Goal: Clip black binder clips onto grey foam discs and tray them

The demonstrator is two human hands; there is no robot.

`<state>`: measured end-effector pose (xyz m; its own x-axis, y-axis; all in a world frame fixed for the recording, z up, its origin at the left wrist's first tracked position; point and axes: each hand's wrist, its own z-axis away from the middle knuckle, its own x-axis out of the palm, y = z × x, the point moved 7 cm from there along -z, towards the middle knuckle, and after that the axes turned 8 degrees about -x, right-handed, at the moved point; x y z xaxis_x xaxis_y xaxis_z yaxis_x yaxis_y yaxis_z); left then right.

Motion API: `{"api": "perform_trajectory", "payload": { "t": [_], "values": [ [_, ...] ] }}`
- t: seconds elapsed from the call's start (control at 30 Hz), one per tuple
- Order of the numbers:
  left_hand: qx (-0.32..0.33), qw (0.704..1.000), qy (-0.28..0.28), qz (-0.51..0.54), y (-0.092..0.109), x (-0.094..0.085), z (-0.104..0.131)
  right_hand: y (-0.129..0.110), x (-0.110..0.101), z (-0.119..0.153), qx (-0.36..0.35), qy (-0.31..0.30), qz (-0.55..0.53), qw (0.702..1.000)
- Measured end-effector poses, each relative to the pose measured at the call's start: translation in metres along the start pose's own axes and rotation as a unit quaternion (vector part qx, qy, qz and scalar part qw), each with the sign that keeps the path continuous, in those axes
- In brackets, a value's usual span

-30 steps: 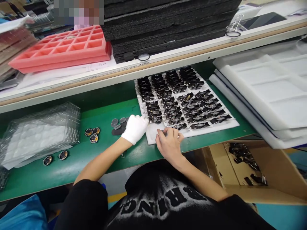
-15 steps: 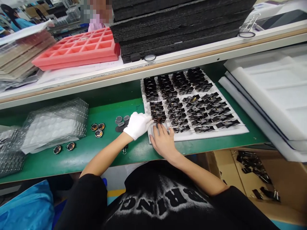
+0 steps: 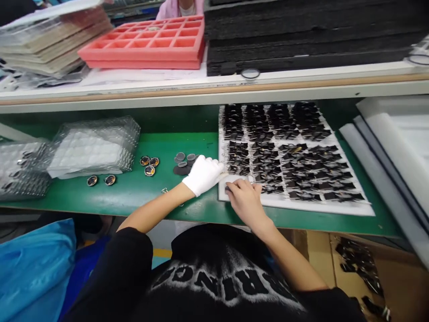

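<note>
A white foam board (image 3: 348, 209) carries rows of black binder clips (image 3: 268, 161). At its front left corner, my left hand (image 3: 205, 174), in a white glove, has its fingers curled together at the board's edge; what they hold is too small to name. Bare, my right hand (image 3: 246, 201) pinches a small dark piece (image 3: 228, 188) over the uncovered corner of the board. Several grey discs (image 3: 181, 156) lie just left of the glove. A loose clip (image 3: 164, 190) lies near my left forearm, partly hidden by it.
Several round orange-and-black parts (image 3: 149, 170) and clear plastic trays (image 3: 90, 147) are on the green table (image 3: 120, 197) to the left. A shelf edge (image 3: 134, 100) crosses above. White foam sheets (image 3: 395, 156) lean at right. A cardboard box (image 3: 321, 255) with clips is below.
The view has shifted and turned. My right hand's fingers have drawn in from lying spread by the clips to a pinch on the dark piece. My left hand stays at the board's left edge.
</note>
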<state>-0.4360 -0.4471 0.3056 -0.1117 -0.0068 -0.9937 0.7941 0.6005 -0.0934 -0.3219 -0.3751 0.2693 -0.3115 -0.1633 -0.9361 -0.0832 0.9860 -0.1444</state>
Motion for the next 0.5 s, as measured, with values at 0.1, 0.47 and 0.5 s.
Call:
{"api": "perform_trajectory", "payload": {
  "t": [0.1,0.47,0.5],
  "values": [
    [-0.086,0.995,0.024,0.034,-0.058,-0.013,0.021,0.0,-0.006,0.006,-0.028,0.03,-0.035,0.999],
    [-0.467,0.875,-0.114,0.061,-0.249,0.053,0.159,-0.028,-0.024,-0.021,-0.11,0.047,-0.158,0.98],
    [-0.466,0.879,-0.086,0.058,-0.244,0.056,0.161,-0.032,-0.023,-0.027,-0.119,0.039,-0.16,0.979]
  ]
}}
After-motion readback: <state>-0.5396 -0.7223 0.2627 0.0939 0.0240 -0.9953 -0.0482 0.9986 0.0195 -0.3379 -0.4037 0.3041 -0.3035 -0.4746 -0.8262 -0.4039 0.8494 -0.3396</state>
